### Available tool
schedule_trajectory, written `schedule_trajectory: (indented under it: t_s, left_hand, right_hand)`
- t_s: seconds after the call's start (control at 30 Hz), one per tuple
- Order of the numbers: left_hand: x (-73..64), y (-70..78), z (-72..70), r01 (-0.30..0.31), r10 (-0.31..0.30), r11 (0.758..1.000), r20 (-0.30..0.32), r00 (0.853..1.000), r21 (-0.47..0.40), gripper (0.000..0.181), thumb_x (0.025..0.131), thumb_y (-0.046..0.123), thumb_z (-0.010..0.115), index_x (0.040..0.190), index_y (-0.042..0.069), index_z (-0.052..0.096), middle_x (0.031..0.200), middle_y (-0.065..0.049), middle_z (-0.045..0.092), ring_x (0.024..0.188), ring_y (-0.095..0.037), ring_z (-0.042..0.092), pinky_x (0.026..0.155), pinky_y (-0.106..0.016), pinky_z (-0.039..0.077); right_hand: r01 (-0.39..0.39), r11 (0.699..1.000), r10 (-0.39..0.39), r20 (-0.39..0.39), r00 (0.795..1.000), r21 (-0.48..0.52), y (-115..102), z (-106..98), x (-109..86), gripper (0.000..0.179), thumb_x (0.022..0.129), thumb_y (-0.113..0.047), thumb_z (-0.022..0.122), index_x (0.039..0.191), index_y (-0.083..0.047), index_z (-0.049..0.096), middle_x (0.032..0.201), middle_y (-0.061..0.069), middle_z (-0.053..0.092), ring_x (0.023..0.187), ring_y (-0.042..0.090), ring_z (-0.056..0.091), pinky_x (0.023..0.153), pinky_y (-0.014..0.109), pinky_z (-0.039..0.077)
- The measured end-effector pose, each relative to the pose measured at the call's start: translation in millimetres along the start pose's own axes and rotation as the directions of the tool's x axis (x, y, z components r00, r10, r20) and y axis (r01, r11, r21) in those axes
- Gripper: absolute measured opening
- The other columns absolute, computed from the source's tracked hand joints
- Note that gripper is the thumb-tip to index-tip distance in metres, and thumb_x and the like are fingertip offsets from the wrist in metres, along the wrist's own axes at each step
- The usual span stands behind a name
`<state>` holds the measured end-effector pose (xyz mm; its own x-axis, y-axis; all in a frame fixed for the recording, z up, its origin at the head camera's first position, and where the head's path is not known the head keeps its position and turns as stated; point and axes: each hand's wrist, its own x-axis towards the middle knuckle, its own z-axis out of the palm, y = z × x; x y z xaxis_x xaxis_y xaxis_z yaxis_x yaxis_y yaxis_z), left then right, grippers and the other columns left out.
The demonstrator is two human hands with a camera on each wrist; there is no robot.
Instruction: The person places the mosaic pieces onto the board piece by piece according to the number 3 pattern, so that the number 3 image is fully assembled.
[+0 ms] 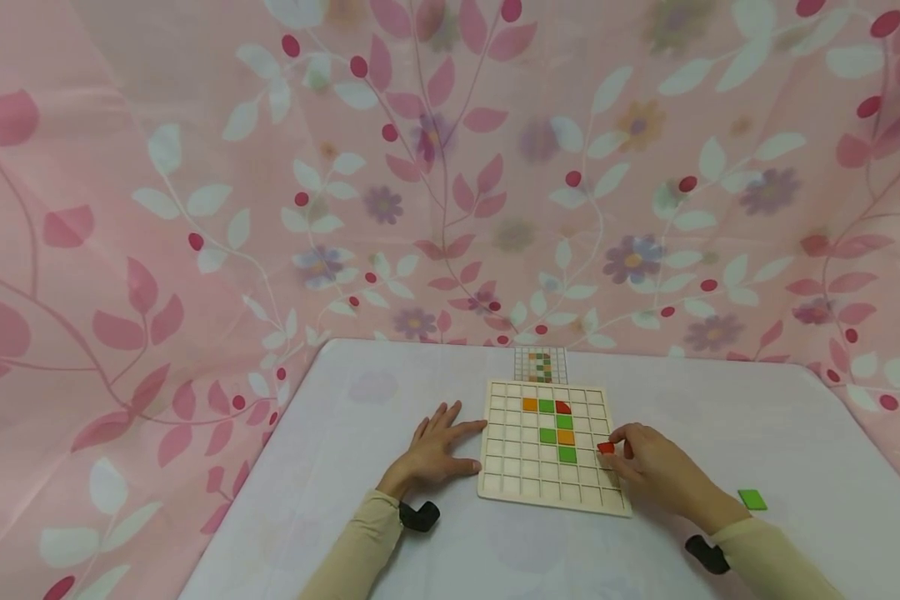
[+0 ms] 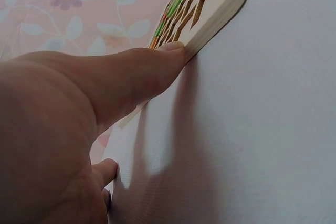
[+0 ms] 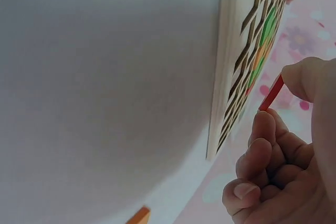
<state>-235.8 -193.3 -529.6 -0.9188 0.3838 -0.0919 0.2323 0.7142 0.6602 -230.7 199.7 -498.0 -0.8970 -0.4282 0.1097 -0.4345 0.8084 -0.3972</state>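
Note:
A wooden grid board (image 1: 513, 485) lies on the table, with orange, green and red tiles set in several cells; one red tile (image 1: 562, 407) has a rounded corner. My left hand (image 1: 431, 450) is at the board's left edge with fingers spread, and its thumb (image 2: 152, 69) presses the side of the frame. Over the board's right side, my right hand (image 1: 656, 467) pinches a small red tile (image 3: 272, 94) between thumb and fingertip. The tile is tilted and held above the cells. The other fingers of that hand are curled toward the palm.
Behind the board lies a printed pattern card (image 1: 540, 365) with a coloured grid. A loose green tile (image 1: 752, 499) is on the table to the right, by my right wrist. An orange piece (image 3: 139, 216) shows low in the right wrist view. A floral curtain (image 1: 450, 167) hangs behind.

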Motion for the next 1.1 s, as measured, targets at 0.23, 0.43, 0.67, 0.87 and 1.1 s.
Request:
schedule_trajectory:
  t_s: [0.23,0.43,0.67,0.87,1.1]
  left_hand:
    - [0.0,-1.4,1.3,-0.001,0.001,1.000,0.000,1.000,0.001,0.072,0.094,0.039,0.080,0.158,0.023,0.053,0.178,-0.019,0.013,0.166,-0.042,0.001,0.128,-0.070,0.003]
    - [-0.7,-0.3,1.0,0.001,-0.001,1.000,-0.001,1.000,0.007,0.071,0.094,0.039,0.079,0.158,0.023,0.053,0.178,-0.018,0.013,0.166,-0.042,0.002,0.128,-0.070,0.003]
    - [-1.6,0.1,0.9,-0.016,0.016,1.000,-0.007,1.000,0.007,0.070,0.094,0.038,0.079,0.157,0.023,0.053,0.178,-0.020,0.014,0.165,-0.044,0.003,0.127,-0.072,0.003]
    - [-2.8,0.5,0.9,-0.038,0.038,0.999,-0.014,0.999,-0.014,0.069,0.095,0.039,0.078,0.157,0.024,0.053,0.177,-0.022,0.013,0.164,-0.046,0.001,0.126,-0.073,0.000]
    - [-1.2,-3.9,4.0,-0.028,0.028,1.000,-0.018,0.999,0.003,0.069,0.095,0.040,0.077,0.159,0.028,0.052,0.179,-0.018,0.011,0.166,-0.042,-0.001,0.128,-0.070,0.000]
  right_hand:
    - [-0.003,0.999,0.001,0.043,0.999,0.055,-17.1,12.0,7.3,0.030,0.102,-0.035,0.073,0.114,-0.009,0.067,0.087,-0.007,0.055,0.076,0.006,0.048,0.066,0.022,0.044]
    - [0.033,0.985,-0.044,0.062,0.997,0.172,-26.6,22.4,12.1,0.025,0.102,-0.032,0.073,0.112,-0.009,0.066,0.079,-0.007,0.052,0.068,0.003,0.045,0.061,0.022,0.041]
    - [0.144,0.979,-0.149,0.027,0.988,0.141,-29.0,31.7,11.4,0.022,0.098,-0.027,0.077,0.106,-0.011,0.065,0.075,-0.010,0.047,0.064,-0.001,0.041,0.058,0.020,0.039]
    - [0.162,0.985,-0.161,-0.023,0.987,0.062,-34.9,31.8,8.6,0.021,0.094,-0.024,0.081,0.102,-0.015,0.064,0.077,-0.011,0.047,0.067,-0.001,0.040,0.061,0.020,0.038]
    - [0.102,0.995,-0.102,-0.017,0.995,0.011,-40.5,32.4,6.2,0.021,0.092,-0.025,0.083,0.099,-0.017,0.064,0.077,-0.010,0.047,0.070,0.002,0.042,0.062,0.022,0.037]
